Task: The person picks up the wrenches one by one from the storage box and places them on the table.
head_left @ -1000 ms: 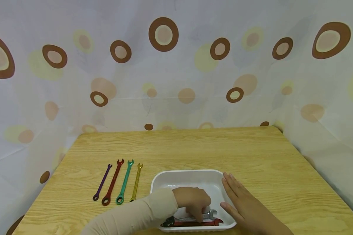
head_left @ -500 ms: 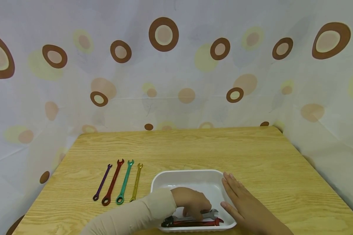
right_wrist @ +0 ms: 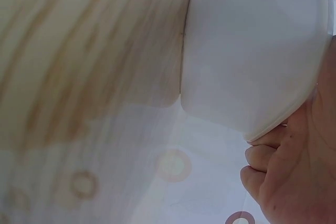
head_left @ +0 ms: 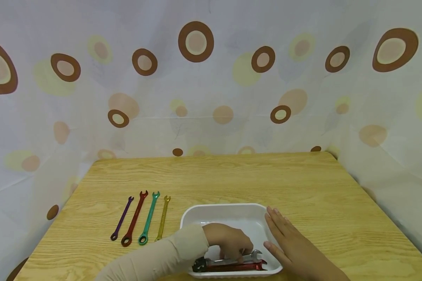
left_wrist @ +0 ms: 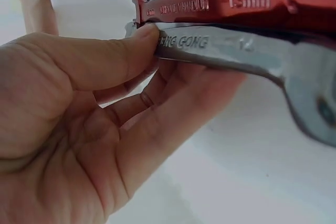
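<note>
A: how far along is this, lol?
B: partway, I'd say. Purple wrench (head_left: 122, 218), red wrench (head_left: 135, 218), teal wrench (head_left: 149, 220) and gold wrench (head_left: 163, 218) are lying in a row on the left of the worktop (head_left: 267, 175). That's leaving the silver wrench (left_wrist: 226, 48) and another red one (left_wrist: 252, 2) on the white tray's (head_left: 228, 205) near side.
A: hands?
B: left hand (head_left: 230, 240) is pinching the silver one, thumb against fingers. Right hand (head_left: 295, 246) is bracing the tray's right rim, fingers straight and together, thumb apart.

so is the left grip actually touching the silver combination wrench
Touching. The left wrist view shows it plainly: the left grip has its thumb pressed on the face of the silver combination wrench, with fingers beneath it.
</note>
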`<state>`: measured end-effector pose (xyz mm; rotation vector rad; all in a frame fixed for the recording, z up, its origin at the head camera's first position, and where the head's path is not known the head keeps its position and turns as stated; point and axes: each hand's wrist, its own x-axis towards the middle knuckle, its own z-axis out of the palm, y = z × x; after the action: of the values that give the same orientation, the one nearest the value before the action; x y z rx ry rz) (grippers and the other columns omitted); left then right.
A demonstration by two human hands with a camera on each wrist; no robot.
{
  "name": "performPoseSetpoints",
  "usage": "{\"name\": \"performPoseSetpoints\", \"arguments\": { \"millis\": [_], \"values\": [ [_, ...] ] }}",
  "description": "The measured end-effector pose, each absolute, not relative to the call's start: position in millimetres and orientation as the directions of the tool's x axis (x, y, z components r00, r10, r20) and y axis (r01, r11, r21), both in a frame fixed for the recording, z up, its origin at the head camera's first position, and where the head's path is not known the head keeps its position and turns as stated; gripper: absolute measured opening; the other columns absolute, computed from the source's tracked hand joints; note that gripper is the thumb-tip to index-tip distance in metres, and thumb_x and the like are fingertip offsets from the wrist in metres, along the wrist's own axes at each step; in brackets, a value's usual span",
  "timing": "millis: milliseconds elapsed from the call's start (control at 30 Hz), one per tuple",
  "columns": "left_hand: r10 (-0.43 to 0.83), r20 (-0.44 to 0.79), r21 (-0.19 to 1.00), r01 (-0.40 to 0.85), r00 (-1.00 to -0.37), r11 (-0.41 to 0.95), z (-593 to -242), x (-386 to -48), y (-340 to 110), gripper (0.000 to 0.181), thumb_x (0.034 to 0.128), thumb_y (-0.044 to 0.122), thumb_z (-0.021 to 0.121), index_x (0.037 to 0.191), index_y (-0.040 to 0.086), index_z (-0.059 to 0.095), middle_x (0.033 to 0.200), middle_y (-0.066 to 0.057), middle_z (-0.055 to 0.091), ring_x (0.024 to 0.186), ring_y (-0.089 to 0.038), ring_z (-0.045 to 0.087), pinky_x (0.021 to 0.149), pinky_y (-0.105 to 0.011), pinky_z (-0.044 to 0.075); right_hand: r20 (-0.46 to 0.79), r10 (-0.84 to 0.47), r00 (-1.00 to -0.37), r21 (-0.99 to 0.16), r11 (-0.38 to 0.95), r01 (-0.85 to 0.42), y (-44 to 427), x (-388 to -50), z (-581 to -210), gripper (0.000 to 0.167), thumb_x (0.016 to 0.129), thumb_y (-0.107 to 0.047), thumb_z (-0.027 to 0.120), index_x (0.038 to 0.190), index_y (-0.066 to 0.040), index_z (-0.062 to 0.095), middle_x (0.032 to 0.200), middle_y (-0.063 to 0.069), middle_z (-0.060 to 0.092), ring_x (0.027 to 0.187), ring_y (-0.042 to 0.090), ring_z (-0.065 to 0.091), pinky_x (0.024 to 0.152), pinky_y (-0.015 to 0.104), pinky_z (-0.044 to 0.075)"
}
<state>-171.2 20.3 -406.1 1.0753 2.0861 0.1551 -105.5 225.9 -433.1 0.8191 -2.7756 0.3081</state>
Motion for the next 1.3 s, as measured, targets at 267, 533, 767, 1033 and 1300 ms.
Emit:
{"name": "performPoseSetpoints", "arguments": {
  "millis": [267,533,767,1033,1300],
  "values": [
    [0.754,-0.562,0.463,0.625,-0.341,0.628,-404.5,-172.5,17.5,0.009,0.0928,0.007,0.061,0.092,0.013,0.054,0.084,0.004,0.057,0.061,-0.01,0.059,0.048,-0.023,0.052,0.268,-0.498,-0.825,-0.146,0.825,-0.545,225.5,-104.8,-432.7,0.062,0.1,-0.037,0.048,0.147,0.001,0.032,0.155,0.017,0.026,0.147,0.012,0.003,0.111,0.012,-0.006],
    [0.78,-0.492,0.472,0.633,-0.388,0.613,-396.1,-176.0,12.0,0.009,0.0943,0.009,0.06,0.094,0.014,0.052,0.081,0.002,0.057,0.058,-0.012,0.059,0.049,-0.021,0.05,0.257,-0.484,-0.837,-0.16,0.833,-0.53,224.7,-103.1,-430.3,0.063,0.1,-0.038,0.048,0.148,0.0,0.032,0.156,0.014,0.025,0.147,0.016,0.009,0.111,0.011,-0.006],
    [0.811,-0.374,0.411,0.703,-0.451,0.58,-395.9,-182.2,11.0,0.009,0.0927,0.012,0.062,0.093,0.015,0.053,0.074,0.003,0.059,0.055,-0.007,0.056,0.05,-0.019,0.046,0.242,-0.479,-0.844,-0.164,0.837,-0.522,224.4,-103.1,-429.5,0.063,0.1,-0.039,0.047,0.147,0.0,0.032,0.156,0.014,0.026,0.147,0.017,0.011,0.11,0.011,-0.008],
    [0.822,-0.253,0.472,0.677,-0.51,0.565,-383.2,-193.4,0.8,0.005,0.0939,0.013,0.06,0.095,0.016,0.056,0.078,0.006,0.061,0.059,-0.004,0.055,0.052,-0.018,0.046,0.236,-0.477,-0.846,-0.175,0.836,-0.52,224.8,-103.7,-430.4,0.062,0.1,-0.039,0.047,0.147,-0.001,0.032,0.156,0.013,0.025,0.147,0.015,0.009,0.11,0.011,-0.008],
    [0.78,-0.172,0.633,0.539,-0.601,0.555,-357.2,-205.0,-26.9,0.007,0.097,0.009,0.055,0.104,0.009,0.057,0.09,-0.006,0.066,0.059,-0.008,0.059,0.051,-0.024,0.053,0.248,-0.472,-0.846,-0.164,0.84,-0.517,224.7,-103.3,-431.2,0.062,0.1,-0.039,0.048,0.147,-0.001,0.033,0.156,0.013,0.026,0.146,0.017,0.012,0.11,0.011,-0.007]
  ]
}}
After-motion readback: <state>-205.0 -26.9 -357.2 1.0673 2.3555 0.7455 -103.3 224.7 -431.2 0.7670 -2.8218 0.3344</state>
